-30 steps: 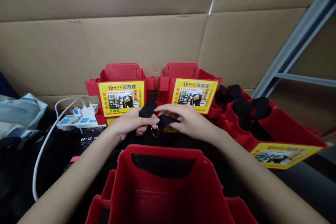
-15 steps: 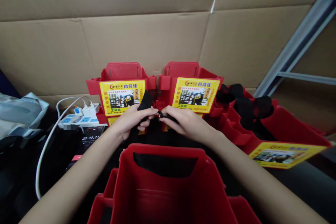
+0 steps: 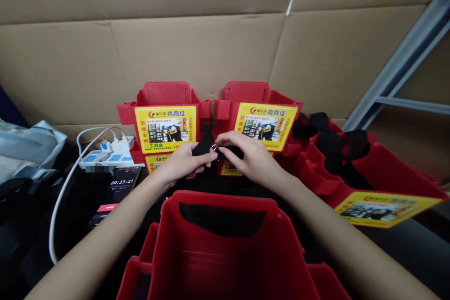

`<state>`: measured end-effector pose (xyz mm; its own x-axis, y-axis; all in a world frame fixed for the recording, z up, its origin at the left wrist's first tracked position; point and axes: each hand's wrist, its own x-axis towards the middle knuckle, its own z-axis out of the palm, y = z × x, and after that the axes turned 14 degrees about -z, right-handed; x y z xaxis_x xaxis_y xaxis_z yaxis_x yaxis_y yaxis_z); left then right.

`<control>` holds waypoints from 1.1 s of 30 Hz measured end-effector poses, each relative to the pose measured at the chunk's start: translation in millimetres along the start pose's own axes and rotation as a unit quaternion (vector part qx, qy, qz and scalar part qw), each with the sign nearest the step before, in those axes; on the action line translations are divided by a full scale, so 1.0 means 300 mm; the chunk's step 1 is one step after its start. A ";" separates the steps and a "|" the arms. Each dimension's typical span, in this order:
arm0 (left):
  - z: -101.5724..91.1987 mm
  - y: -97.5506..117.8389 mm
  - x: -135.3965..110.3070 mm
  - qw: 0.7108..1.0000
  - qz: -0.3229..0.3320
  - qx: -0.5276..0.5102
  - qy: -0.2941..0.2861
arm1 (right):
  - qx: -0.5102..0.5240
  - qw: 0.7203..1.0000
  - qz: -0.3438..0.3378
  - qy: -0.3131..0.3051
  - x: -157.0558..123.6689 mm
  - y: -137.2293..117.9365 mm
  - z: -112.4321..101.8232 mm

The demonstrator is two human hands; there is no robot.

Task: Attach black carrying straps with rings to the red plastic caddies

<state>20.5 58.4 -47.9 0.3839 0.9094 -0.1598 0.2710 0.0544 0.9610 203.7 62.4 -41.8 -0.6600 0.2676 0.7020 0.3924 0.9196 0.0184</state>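
Beyond the near red tool box [image 3: 225,199], my two hands meet at a black webbing strap [image 3: 204,143] and a small shiny metal buckle [image 3: 213,148]. My left hand [image 3: 188,161] is closed, pinching the strap with its thumb at the buckle. From the other side, my right hand [image 3: 248,153] grips the buckle between thumb and fingers. A black band [image 3: 223,219] passes through the slot in the near box's back wall. How the strap runs through the buckle is too small to make out.
Two red boxes with yellow labels [image 3: 165,129] stand against the cardboard wall [image 3: 197,51]. More red boxes with black straps [image 3: 379,164] lie at right beside a metal frame [image 3: 393,56]. At left are a power strip [image 3: 105,157], a white cable [image 3: 58,211] and a phone [image 3: 121,185].
The strap's raised end has dropped and shifted right, nearer the buckle. My right fingers now arch over the buckle, and my left hand has turned slightly. The view has shifted a little.
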 end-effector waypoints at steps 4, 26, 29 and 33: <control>0.000 0.001 0.001 0.999 0.000 -0.017 0.029 | 0.025 0.999 -0.033 -0.001 -0.008 0.014 0.003; 0.004 0.026 -0.029 0.990 0.010 0.121 0.067 | 0.188 0.959 0.213 -0.028 0.007 0.008 0.012; -0.008 0.035 -0.034 0.995 0.001 0.033 0.098 | 0.306 0.890 0.331 0.061 0.013 0.011 0.011; -0.027 0.047 -0.035 0.995 0.006 -0.047 0.090 | 0.434 0.802 0.403 0.084 0.019 -0.004 0.007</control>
<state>13.1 52.8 -30.9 0.2201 0.9690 -0.1125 0.1795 0.0731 0.9810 198.0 63.4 -39.2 -0.2916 0.9000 0.3241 0.0071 0.3408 -0.9401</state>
